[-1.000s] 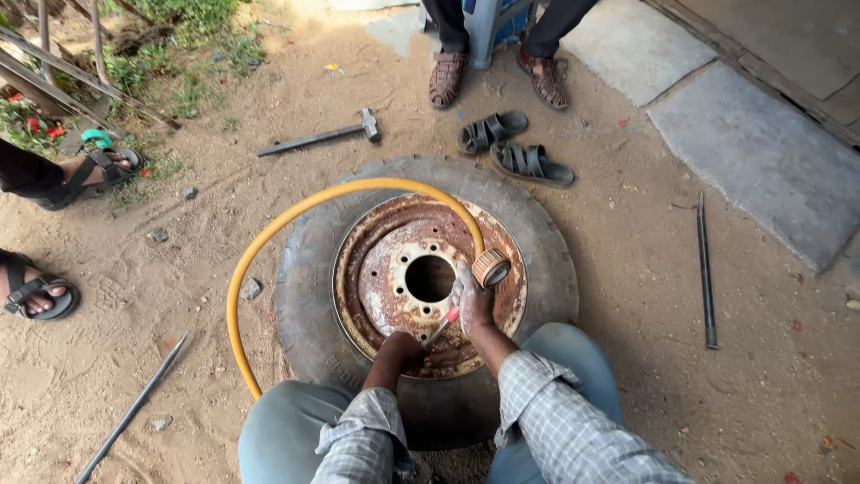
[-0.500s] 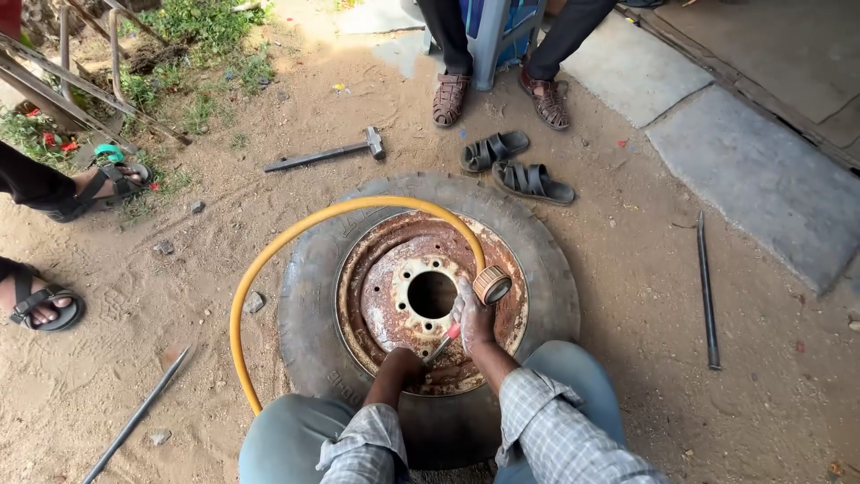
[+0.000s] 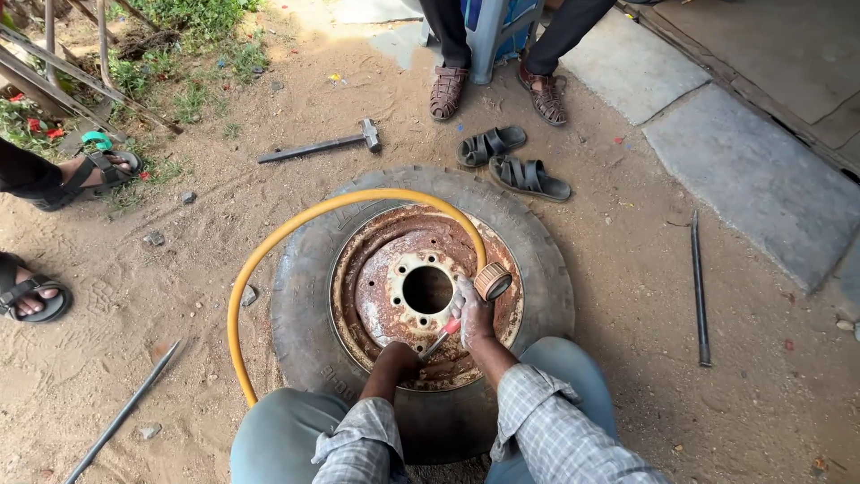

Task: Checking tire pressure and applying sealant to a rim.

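Down at the rusty wheel rim (image 3: pixel 394 269), the person's left hand (image 3: pixel 399 358) rests closed on the rim's lower edge; what it grips cannot be told. Just beside it, the right hand (image 3: pixel 470 309) wraps around the end of a yellow hose (image 3: pixel 269 246), which ends in a round, ribbed brown fitting (image 3: pixel 493 280), and a small red-handled tool (image 3: pixel 441 337) pokes out below the palm. From there the hose arcs over the worn black tyre (image 3: pixel 537 269), which lies flat on the sandy ground (image 3: pixel 224 197) between the person's knees. Farther out lie a hammer (image 3: pixel 322 143), a pair of dark sandals (image 3: pixel 511 161) and two long metal bars (image 3: pixel 699 287) (image 3: pixel 121 412). Grey stone slabs (image 3: pixel 752 179) edge the sand at the right, and other people's sandalled feet (image 3: pixel 497 90) stand beyond.
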